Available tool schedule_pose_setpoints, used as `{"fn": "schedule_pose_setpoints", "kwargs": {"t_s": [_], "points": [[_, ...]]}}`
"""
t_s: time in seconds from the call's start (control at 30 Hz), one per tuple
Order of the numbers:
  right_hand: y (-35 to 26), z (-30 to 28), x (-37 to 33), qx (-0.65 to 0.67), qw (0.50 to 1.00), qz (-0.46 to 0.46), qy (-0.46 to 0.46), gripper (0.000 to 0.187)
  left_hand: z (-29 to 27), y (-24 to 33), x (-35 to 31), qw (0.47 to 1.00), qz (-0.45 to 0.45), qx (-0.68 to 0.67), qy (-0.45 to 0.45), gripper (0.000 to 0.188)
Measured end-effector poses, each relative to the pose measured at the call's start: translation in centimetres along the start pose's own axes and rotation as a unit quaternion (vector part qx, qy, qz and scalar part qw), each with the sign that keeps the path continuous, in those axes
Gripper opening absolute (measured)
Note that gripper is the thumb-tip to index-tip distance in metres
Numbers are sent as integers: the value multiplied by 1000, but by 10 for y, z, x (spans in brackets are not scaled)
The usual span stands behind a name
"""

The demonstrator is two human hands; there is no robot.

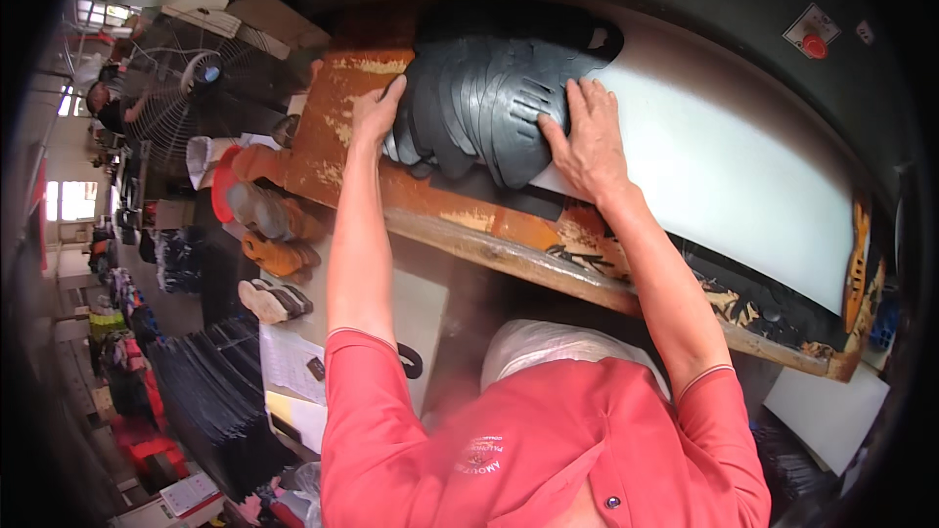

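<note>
A fanned stack of dark grey, curved sheet pieces (469,108) lies between my two hands; the top one has several slots cut in it. At the stack's left edge my left hand (376,115) is closed against the sides of the pieces, with its fingers partly hidden. My right hand (591,145) rests at the right edge. Its thumb touches the top piece, and its fingers stretch out apart along the rim. Beyond the stack, a flat black piece with a hole (603,39) sticks out.
The pieces lie on a worn wooden bench (460,220) beside a white board (724,166). Scraps (734,308) collect along the near edge. An orange-handled tool (857,254) lies at the right end. Left are gloves (262,210), a fan (201,73) and a red button (813,46) is on the wall.
</note>
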State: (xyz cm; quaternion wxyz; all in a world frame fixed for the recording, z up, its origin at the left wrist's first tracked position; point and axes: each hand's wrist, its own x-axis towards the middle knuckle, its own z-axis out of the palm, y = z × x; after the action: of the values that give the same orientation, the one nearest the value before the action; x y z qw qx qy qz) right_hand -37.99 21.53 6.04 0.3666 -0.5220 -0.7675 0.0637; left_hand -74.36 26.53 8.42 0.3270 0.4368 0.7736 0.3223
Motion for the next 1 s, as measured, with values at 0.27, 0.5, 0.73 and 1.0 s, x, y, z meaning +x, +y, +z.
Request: {"fn": "schedule_pose_setpoints", "kwargs": {"t_s": [0.27, 0.5, 0.73, 1.0], "points": [[-8, 8, 21, -41, 998, -43, -21, 63, 13, 18, -20, 920, -36, -341, -188, 46], [-28, 30, 35, -18, 999, -16, -25, 63, 16, 43, -40, 925, 11, -317, -208, 52], [-56, 67, 47, 40, 998, 53, -10, 64, 28, 67, -54, 944, 36, -254, -205, 68], [-81, 90, 56, 41, 997, 67, -29, 68, 29, 60, -41, 940, 12, -276, -200, 62]]}}
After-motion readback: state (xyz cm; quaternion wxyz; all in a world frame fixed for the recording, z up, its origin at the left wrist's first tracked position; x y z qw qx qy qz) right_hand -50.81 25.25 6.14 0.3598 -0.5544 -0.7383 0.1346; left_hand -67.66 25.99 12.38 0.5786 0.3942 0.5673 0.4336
